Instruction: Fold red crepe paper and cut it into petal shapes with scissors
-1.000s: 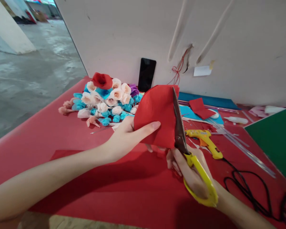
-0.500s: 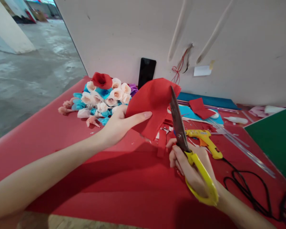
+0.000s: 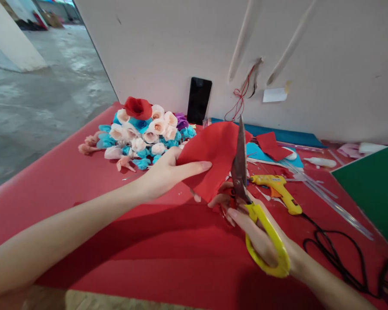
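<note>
- The left hand (image 3: 161,174) grips the red paper piece (image 3: 211,150), thumb pressed flat on top and other fingers mostly hidden beneath; this likely stiffens the sheet while leaving its right edge reachable.
- The paper is raised above the tabletop (image 3: 42,189), probably giving the blades room on both sides.
- The right hand (image 3: 257,237) grasps the yellow-handled scissors (image 3: 240,165), the blades pointing away from the body beside that edge, an angle that seems to suit trimming along it.
- The glue gun (image 3: 286,194) lies to the right, perhaps for easy reach, its black cord (image 3: 334,260) looped nearby.
- Paper flowers (image 3: 150,129) are heaped at the far left, seemingly out of the scissors' way.
- The smartphone (image 3: 199,101) leans against the white panel (image 3: 168,47), presumably for viewing.
</note>
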A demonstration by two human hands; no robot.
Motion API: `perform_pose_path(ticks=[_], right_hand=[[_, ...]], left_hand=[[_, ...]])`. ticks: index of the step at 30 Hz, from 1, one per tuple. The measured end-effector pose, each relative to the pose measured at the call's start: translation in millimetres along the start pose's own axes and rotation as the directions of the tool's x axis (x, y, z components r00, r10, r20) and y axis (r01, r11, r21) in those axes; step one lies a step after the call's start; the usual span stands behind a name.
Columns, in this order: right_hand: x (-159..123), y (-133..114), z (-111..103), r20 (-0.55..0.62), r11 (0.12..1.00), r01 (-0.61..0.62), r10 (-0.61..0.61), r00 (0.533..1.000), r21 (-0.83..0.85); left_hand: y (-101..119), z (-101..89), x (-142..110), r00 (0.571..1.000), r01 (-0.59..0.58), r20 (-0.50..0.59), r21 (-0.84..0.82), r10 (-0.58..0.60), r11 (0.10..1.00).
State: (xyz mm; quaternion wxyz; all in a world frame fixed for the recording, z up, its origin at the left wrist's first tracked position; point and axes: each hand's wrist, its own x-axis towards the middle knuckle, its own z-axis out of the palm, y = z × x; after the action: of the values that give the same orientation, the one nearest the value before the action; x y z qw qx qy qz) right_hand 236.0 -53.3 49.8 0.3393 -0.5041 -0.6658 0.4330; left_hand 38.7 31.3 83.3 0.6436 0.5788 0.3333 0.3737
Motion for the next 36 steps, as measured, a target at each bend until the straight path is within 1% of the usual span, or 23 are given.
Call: perform_pose_path(ticks=[2, 4, 8, 11, 14, 16, 18, 20, 22, 26, 29, 32, 36], right_hand=[[-0.5, 2.8, 0.7, -0.043, 1.000, 0.010, -0.010, 0.999, -0.001], [-1.1, 5.3, 1.7, -0.077, 1.000, 0.011, -0.011, 0.997, 0.001], [-1.2, 5.1, 2.6, -0.111, 1.000, -0.023, 0.025, 0.994, 0.016], [-0.3, 1.1, 1.5, -0.099, 0.999, -0.042, 0.045, 0.994, 0.032], [0.6, -2.5, -1.1, -0.111, 0.998, -0.056, 0.058, 0.992, 0.020], [1.2, -3.9, -3.4, -0.124, 0.998, -0.058, 0.058, 0.991, 0.002], [1.9, -4.6, -5.3, -0.128, 0.998, -0.060, 0.056, 0.990, -0.023], [2.8, -5.0, -6.6, -0.127, 0.997, -0.063, 0.055, 0.990, -0.054], [3.9, -6.3, -7.3, -0.133, 0.995, -0.060, 0.049, 0.990, -0.084], [5.0, -13.1, -8.4, -0.130, 0.991, -0.028, 0.011, 0.992, -0.128], [4.7, -18.8, -10.0, -0.114, 0.989, -0.017, 0.001, 0.994, -0.144], [4.8, -21.6, -11.3, -0.103, 0.987, -0.015, -0.001, 0.995, -0.158], [5.2, -23.7, -11.7, -0.092, 0.987, -0.008, -0.007, 0.996, -0.158]], left_hand=[[-0.6, -0.6, -1.4, 0.998, 0.033, 0.046, 0.009, -0.033, 0.999], [-0.8, -1.2, -2.1, 0.996, 0.056, 0.069, 0.021, -0.057, 0.998], [-1.1, -4.1, -1.0, 0.997, 0.057, 0.057, 0.041, -0.059, 0.998], [-2.4, -8.0, 0.2, 0.999, 0.034, 0.015, 0.077, -0.035, 0.996], [-0.2, -9.7, 0.0, 0.999, 0.038, -0.028, 0.129, -0.034, 0.991], [5.1, -7.9, -1.2, 0.999, 0.051, -0.007, 0.142, -0.050, 0.989], [12.0, -4.9, -2.7, 0.995, 0.078, 0.044, 0.152, -0.085, 0.985], [17.0, -3.2, -3.5, 0.991, 0.107, 0.064, 0.185, -0.121, 0.977], [17.5, -4.6, -2.9, 0.993, 0.090, 0.063, 0.206, -0.105, 0.974], [9.8, -14.1, 1.0, 0.998, 0.002, 0.065, 0.225, -0.017, 0.974], [8.1, -20.1, 3.0, 0.998, 0.025, 0.048, 0.276, -0.039, 0.961], [12.3, -23.6, 4.0, 0.997, 0.057, 0.028, 0.291, -0.069, 0.955], [18.1, -29.2, 5.7, 0.997, 0.064, 0.011, 0.302, -0.071, 0.951]])
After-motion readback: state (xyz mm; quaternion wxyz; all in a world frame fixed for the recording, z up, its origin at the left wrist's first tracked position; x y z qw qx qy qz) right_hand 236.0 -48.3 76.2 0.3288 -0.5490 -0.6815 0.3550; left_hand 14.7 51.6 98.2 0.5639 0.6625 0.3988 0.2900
